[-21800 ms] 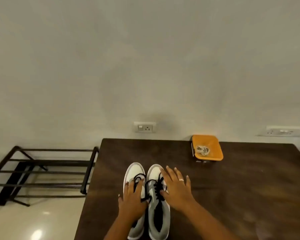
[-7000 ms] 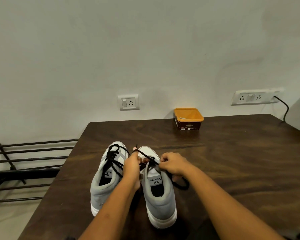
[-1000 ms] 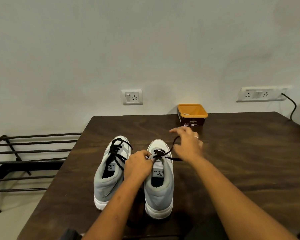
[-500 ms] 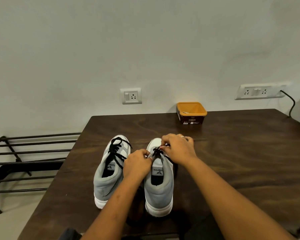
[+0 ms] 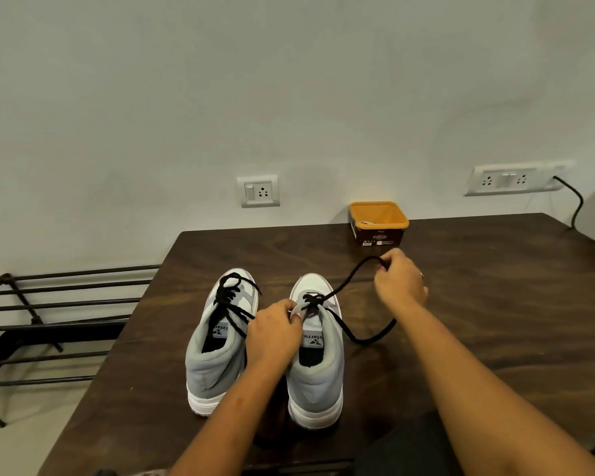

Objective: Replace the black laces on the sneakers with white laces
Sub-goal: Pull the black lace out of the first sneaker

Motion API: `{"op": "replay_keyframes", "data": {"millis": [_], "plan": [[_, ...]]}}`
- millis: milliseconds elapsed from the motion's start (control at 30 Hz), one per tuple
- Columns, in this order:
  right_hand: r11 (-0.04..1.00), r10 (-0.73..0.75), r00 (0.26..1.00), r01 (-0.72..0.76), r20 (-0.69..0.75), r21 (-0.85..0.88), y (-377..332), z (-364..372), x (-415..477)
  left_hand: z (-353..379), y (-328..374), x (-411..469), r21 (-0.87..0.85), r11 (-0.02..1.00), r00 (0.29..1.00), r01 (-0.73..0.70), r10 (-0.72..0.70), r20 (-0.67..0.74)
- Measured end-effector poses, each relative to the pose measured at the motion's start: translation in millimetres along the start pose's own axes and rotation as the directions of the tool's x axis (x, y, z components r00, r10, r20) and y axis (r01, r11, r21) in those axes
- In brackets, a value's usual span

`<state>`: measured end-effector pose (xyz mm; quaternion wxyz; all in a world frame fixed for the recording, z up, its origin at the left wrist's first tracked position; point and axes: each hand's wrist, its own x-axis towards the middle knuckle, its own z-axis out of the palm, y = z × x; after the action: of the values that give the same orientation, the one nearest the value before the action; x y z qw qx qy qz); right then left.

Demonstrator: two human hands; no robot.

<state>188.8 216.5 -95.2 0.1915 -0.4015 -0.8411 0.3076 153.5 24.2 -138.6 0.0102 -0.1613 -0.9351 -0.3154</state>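
Unlacing sneaker 1 of 2: right hand pinches the black lace taut, left hand grips the right sneaker upper; next, probably free the lower eyelets.

Grey-white sneakers side by side, right one's black lace partly unthreaded

Open tabletop right of the sneakers, orange tub at the far edge

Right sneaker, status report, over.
Left hand grips the right sneaker at its tongue. Right hand pinches the black lace, drawn out sideways; lower eyelets threaded. Left sneaker laced black. Orange tub beyond, apart.
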Motion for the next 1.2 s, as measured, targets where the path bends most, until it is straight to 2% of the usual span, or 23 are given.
{"op": "replay_keyframes", "data": {"millis": [67,133,200,267,333,433,500,600,700,767,833,967,1033,1133,1200], "plan": [[0.97,-0.168,0.973,0.192,0.162,-0.15,-2.3,1.2,-6.1,8.4,0.2,-12.6,0.001,0.999,0.993,-0.039,0.039,-0.114],[0.928,-0.321,0.903,0.36,0.285,-0.095,-8.2,9.3,-13.0,14.4,1.7,-18.7,-0.078,0.996,0.978,-0.032,0.016,-0.206],[0.885,-0.441,0.814,0.465,0.378,0.031,-12.6,19.0,-23.5,19.2,2.7,-18.7,-0.043,0.998,0.975,-0.043,0.032,-0.222],[0.841,-0.481,0.734,0.54,0.479,0.018,-19.0,24.1,-36.4,19.5,2.3,-17.1,0.004,0.999,0.98,-0.05,0.05,-0.192],[0.768,-0.486,0.721,0.622,0.494,-0.154,-22.7,31.9,-43.2,19.8,5.5,-13.7,0.018,0.999,0.98,-0.038,0.041,-0.193],[0.76,-0.508,0.769,0.612,0.389,-0.217,-25.1,26.8,-58.2,11.4,9.2,-21.1,0.021,1.0,0.98,-0.013,0.017,-0.196],[0.831,-0.469,0.82,0.535,0.327,-0.152,-23.4,25.9,-57.3,14.4,12.8,-21.0,0.02,0.999,0.982,-0.029,0.032,-0.187],[0.948,-0.301,0.927,0.316,0.223,-0.035,-12.8,11.9,-48.2,14.0,10.8,-21.4,0.071,0.993,0.983,-0.094,0.104,-0.153],[0.962,-0.145,0.96,0.193,0.239,-0.193,8.0,-3.5,-37.0,13.9,14.2,-25.5,0.197,0.973,0.985,-0.117,0.139,-0.098],[0.941,-0.095,0.954,0.18,0.285,-0.287,18.9,-6.9,-34.2,13.5,14.5,-24.0,0.229,0.967,0.992,-0.109,0.121,-0.04],[0.933,-0.146,0.925,0.247,0.349,-0.262,26.0,-3.8,-33.9,14.0,14.7,-23.0,0.254,0.96,0.992,-0.12,0.122,0.005],[0.894,-0.349,0.8,0.441,0.488,-0.085,15.5,6.1,-43.1,17.9,14.4,-17.5,0.298,0.944,0.99,-0.139,0.143,0.009],[0.895,-0.397,0.756,0.445,0.521,0.036,9.9,11.8,-52.3,19.6,14.7,-14.4,0.31,0.94,0.988,-0.143,0.155,-0.014],[0.904,-0.419,0.748,0.397,0.514,0.159,15.2,26.7,-68.9,21.3,14.9,-9.8,0.369,0.916,0.982,-0.158,0.186,-0.041],[0.917,-0.398,0.783,0.356,0.478,0.18,21.9,40.1,-76.6,20.8,14.8,-7.9,0.412,0.896,0.978,-0.166,0.203,-0.047]]}}
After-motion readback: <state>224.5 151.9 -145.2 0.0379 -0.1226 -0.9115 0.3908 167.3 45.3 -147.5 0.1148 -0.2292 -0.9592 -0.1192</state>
